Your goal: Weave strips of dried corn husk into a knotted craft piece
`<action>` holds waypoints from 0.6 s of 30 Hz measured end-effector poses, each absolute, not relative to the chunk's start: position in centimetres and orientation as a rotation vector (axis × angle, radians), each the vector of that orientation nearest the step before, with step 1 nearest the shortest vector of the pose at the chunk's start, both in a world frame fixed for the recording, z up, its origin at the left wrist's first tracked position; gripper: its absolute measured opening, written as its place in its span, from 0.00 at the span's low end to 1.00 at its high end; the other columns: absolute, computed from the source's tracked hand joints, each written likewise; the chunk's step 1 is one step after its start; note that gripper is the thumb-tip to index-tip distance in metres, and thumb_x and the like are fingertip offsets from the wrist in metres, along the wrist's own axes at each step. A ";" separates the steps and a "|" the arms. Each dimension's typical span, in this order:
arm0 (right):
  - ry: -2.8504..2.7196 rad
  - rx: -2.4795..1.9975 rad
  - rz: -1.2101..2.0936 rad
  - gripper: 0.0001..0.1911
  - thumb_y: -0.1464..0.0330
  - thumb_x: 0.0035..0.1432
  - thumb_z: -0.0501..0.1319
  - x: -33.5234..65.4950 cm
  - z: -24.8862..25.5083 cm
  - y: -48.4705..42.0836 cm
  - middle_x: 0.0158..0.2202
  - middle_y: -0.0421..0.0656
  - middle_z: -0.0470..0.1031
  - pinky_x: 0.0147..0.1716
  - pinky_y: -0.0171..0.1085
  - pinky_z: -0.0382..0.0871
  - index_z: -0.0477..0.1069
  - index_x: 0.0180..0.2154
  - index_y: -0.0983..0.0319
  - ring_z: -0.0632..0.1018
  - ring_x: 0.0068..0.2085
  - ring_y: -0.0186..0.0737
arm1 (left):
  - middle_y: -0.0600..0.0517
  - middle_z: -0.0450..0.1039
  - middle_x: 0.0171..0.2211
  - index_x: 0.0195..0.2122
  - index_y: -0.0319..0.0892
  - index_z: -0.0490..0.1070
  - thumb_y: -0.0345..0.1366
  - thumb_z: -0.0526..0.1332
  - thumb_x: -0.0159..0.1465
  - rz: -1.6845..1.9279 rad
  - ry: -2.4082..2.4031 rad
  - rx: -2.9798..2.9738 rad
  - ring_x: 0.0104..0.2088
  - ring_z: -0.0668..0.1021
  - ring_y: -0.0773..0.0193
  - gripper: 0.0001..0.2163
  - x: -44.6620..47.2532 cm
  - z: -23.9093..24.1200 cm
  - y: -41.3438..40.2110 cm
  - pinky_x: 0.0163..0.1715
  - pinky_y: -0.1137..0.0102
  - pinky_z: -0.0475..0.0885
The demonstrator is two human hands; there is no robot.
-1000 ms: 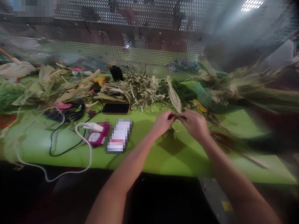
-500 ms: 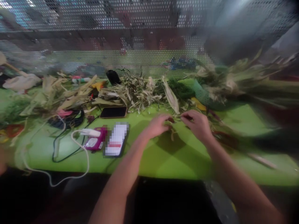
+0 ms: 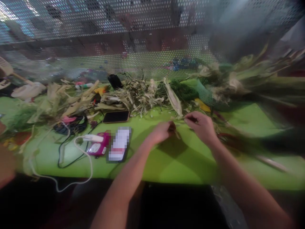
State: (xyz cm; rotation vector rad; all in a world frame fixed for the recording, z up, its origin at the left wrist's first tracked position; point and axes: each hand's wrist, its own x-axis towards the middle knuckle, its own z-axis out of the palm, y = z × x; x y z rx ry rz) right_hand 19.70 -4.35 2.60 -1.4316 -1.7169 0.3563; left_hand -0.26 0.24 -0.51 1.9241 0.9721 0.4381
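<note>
My left hand (image 3: 164, 131) is closed above the green table, its fingers curled round a thin pale strip of corn husk (image 3: 177, 135) whose end pokes out beyond them. To the right, my right hand (image 3: 200, 124) is closed in a pinch, thumb and fingertips together. Whatever lies between those fingertips is too small to make out. Just behind my hands leans a pale dried corn husk (image 3: 173, 98), its lower end close to my right fingertips. A heap of dried husk pieces (image 3: 140, 92) spreads behind it.
A dark phone (image 3: 116, 116), a lit phone (image 3: 119, 144) and a magenta power bank (image 3: 100, 145) with cables lie left on the green table (image 3: 181, 168). A green basket (image 3: 205, 92) of husks stands right. Another person's arm (image 3: 6, 163) shows at the left edge.
My left hand has moved slightly down and its fingers have closed in, with the husk strip at its fingertips. My right hand stays nearly in place. The view has shifted slightly.
</note>
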 end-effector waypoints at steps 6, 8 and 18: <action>-1.718 -1.413 0.408 0.05 0.68 0.57 0.62 19.2 2.3 -4.5 0.29 0.41 0.77 0.29 0.34 0.65 0.76 0.33 0.60 0.75 0.30 0.37 | 0.43 0.77 0.47 0.46 0.38 0.73 0.33 0.68 0.55 0.707 0.903 1.390 0.45 0.78 0.61 0.17 0.1 -1.8 0.6 0.51 0.63 0.70; -1.724 -1.413 0.411 0.04 0.69 0.57 0.62 19.0 2.1 -4.6 0.29 0.41 0.77 0.29 0.34 0.65 0.76 0.32 0.61 0.75 0.30 0.37 | 0.44 0.77 0.45 0.43 0.38 0.74 0.36 0.68 0.56 0.740 0.869 1.360 0.44 0.78 0.61 0.15 0.3 -1.9 0.5 0.51 0.63 0.70; -1.763 -1.399 0.351 0.04 0.70 0.57 0.62 18.4 1.6 -4.6 0.29 0.42 0.77 0.30 0.35 0.66 0.76 0.31 0.60 0.75 0.30 0.38 | 0.49 0.77 0.39 0.40 0.37 0.74 0.40 0.71 0.52 0.859 0.803 1.287 0.40 0.76 0.64 0.17 1.1 -1.4 -0.3 0.48 0.66 0.69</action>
